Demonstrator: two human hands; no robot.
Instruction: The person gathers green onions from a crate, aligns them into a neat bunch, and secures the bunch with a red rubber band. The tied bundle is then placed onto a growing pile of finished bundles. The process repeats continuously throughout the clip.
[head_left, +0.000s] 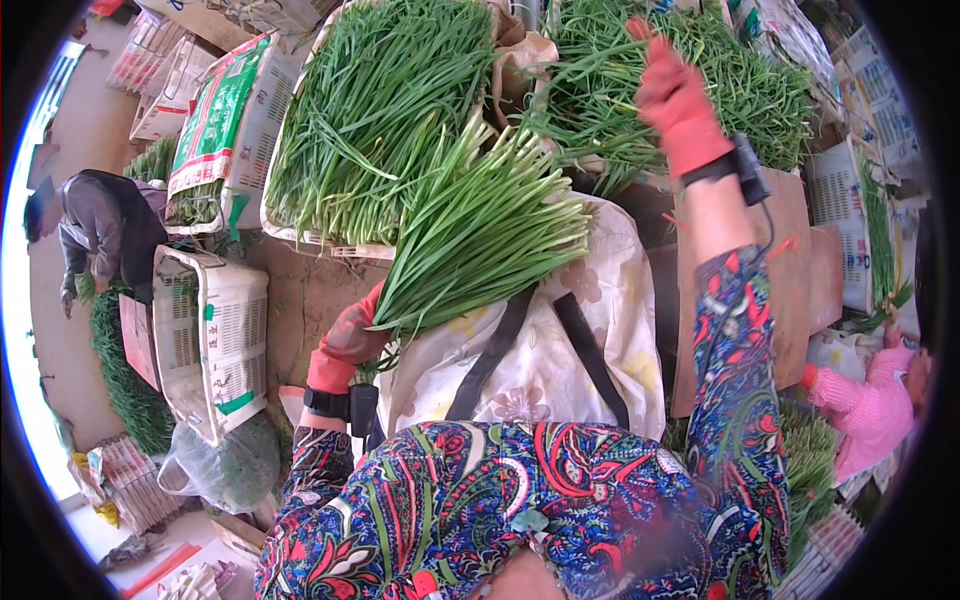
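My left hand (345, 341), in a red glove, grips the leafy end of a large bunch of green garlic chives or similar stalks (480, 232), whose pale cut ends fan out to the upper right over my floral apron (615, 300). Beyond the bunch, a white crate (330, 244) is heaped with long green stalks (390, 97). My right hand (671, 90), also red-gloved and blurred, is raised at the upper right over a loose green heap (735, 97). Its fingers are closed near a green stalk, but whether they hold it is unclear.
A white plastic crate (236, 330) stands on the left, with a filled clear plastic bag (225, 465) below it. A brown board (780, 300) lies on my right. One person (105, 225) bends over greens at far left; another in pink (862, 409) is at far right.
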